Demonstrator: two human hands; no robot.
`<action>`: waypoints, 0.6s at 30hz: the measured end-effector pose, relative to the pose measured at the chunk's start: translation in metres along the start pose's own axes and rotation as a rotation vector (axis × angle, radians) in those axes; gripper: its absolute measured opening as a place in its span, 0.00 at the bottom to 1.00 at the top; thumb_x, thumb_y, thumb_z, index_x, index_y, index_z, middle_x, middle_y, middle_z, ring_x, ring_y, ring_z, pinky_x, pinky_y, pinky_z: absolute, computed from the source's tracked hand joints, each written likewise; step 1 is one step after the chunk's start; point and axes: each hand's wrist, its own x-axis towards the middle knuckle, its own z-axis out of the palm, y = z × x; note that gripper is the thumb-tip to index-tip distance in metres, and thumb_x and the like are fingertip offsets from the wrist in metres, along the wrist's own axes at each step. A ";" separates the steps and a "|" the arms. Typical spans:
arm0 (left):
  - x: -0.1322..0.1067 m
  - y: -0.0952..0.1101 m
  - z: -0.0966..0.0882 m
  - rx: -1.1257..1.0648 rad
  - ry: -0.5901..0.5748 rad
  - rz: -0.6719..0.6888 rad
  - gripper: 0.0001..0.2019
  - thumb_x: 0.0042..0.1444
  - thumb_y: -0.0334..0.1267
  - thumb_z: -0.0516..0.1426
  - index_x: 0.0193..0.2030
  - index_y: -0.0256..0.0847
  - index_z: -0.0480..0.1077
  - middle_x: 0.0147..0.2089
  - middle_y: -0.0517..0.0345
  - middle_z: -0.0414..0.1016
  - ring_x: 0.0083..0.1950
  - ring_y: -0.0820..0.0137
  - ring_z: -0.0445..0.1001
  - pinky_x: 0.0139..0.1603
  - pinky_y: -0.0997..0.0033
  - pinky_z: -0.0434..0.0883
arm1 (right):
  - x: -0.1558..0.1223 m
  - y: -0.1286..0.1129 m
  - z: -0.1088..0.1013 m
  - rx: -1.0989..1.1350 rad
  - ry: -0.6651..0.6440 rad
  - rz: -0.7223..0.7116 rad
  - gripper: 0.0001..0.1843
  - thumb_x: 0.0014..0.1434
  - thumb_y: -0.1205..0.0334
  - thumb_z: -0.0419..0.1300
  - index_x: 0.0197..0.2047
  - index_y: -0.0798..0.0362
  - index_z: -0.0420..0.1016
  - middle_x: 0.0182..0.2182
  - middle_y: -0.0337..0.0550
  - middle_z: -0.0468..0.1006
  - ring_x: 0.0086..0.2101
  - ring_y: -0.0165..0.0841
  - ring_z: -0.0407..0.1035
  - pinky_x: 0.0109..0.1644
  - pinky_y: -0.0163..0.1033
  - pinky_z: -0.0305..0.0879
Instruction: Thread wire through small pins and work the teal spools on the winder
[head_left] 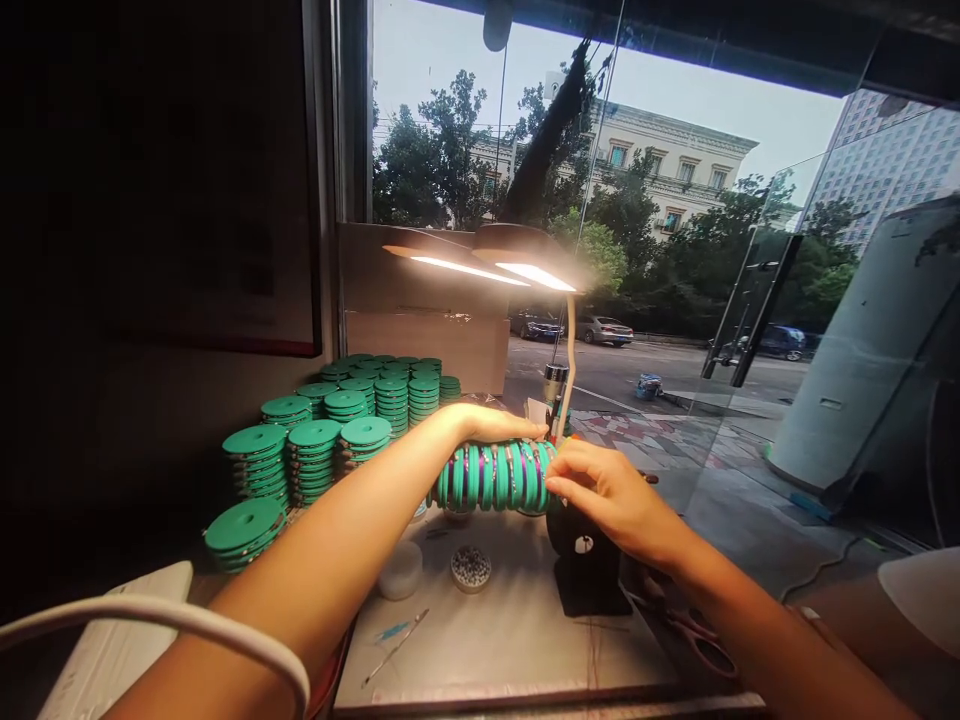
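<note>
Left hand point(487, 425) lies curled over the row of green spools point(487, 480); right hand point(611, 495) pinches its 3 o'clock end.

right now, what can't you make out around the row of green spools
Head view only.
Grip of the left hand: fingertips hidden behind the row of green spools.
What carries the row's end: covered by the right hand.
Contents of the small dish: too small.
The scissors: partly under the right forearm.

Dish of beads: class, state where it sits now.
Head view, centre of the table: the dish of beads sits below the row of green discs, between a white cup and the black stand.
</note>
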 end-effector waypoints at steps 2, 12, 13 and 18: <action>0.000 0.000 0.000 -0.001 0.005 -0.007 0.30 0.52 0.58 0.39 0.56 0.42 0.56 0.63 0.61 0.49 0.62 0.66 0.48 0.61 0.67 0.44 | 0.000 0.001 -0.001 0.005 -0.013 0.004 0.10 0.54 0.63 0.52 0.23 0.55 0.66 0.23 0.37 0.64 0.27 0.28 0.60 0.32 0.33 0.54; 0.000 -0.001 0.000 -0.010 0.004 -0.008 0.31 0.51 0.58 0.39 0.56 0.42 0.56 0.63 0.60 0.50 0.62 0.65 0.48 0.61 0.65 0.45 | -0.001 0.000 -0.001 0.009 -0.009 0.000 0.10 0.55 0.63 0.51 0.23 0.54 0.67 0.23 0.37 0.65 0.27 0.28 0.60 0.31 0.33 0.55; 0.000 -0.001 0.000 -0.012 0.002 -0.007 0.30 0.51 0.58 0.39 0.56 0.43 0.57 0.62 0.61 0.51 0.62 0.65 0.49 0.60 0.65 0.46 | -0.001 0.000 -0.001 0.000 -0.007 -0.008 0.10 0.54 0.63 0.52 0.23 0.54 0.67 0.23 0.37 0.65 0.27 0.28 0.60 0.31 0.33 0.55; 0.000 -0.001 0.000 -0.015 0.006 -0.004 0.29 0.51 0.58 0.40 0.55 0.44 0.58 0.61 0.62 0.54 0.62 0.65 0.50 0.60 0.65 0.47 | -0.001 -0.001 0.002 0.004 0.014 -0.029 0.08 0.52 0.66 0.54 0.22 0.55 0.68 0.22 0.37 0.65 0.26 0.28 0.60 0.30 0.33 0.54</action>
